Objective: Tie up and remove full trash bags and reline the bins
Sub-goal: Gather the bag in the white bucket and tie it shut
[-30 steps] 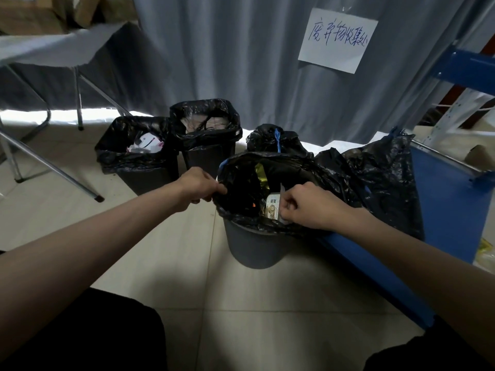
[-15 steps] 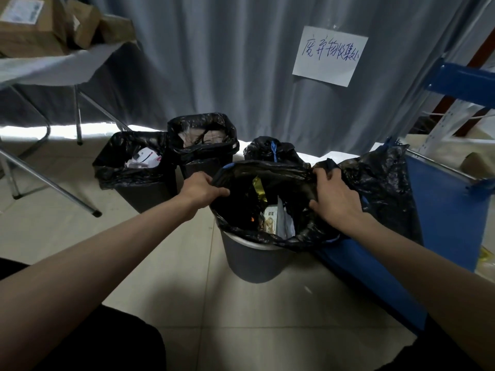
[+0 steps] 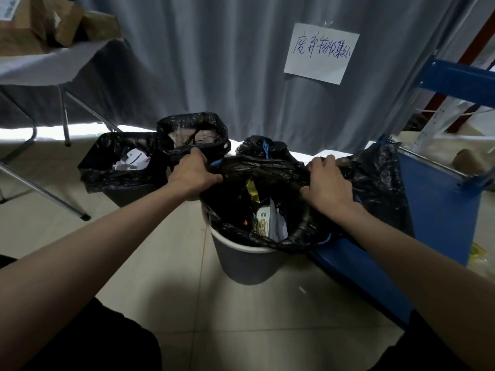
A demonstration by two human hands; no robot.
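Observation:
A round grey bin (image 3: 242, 263) stands on the tiled floor in front of me, lined with a black trash bag (image 3: 267, 170) holding packets and paper. The bag's rim is lifted off the bin's left and far edge. My left hand (image 3: 191, 174) grips the rim at the left. My right hand (image 3: 328, 187) grips the rim at the right. Two more black-lined bins stand behind to the left: one (image 3: 117, 170) with white paper scraps inside, one (image 3: 192, 135) further back.
A tied black bag (image 3: 261, 147) with a blue string sits behind the grey bin. Another black bag (image 3: 380, 183) leans on a blue rack panel (image 3: 434, 210) at the right. A folding table's metal legs (image 3: 42, 192) stand at the left. A grey curtain with a paper sign (image 3: 321, 53) closes the back.
My right hand moved from the near rim to the right side of the bag. Both hands have risen and pulled the bag's rim up off the bin.

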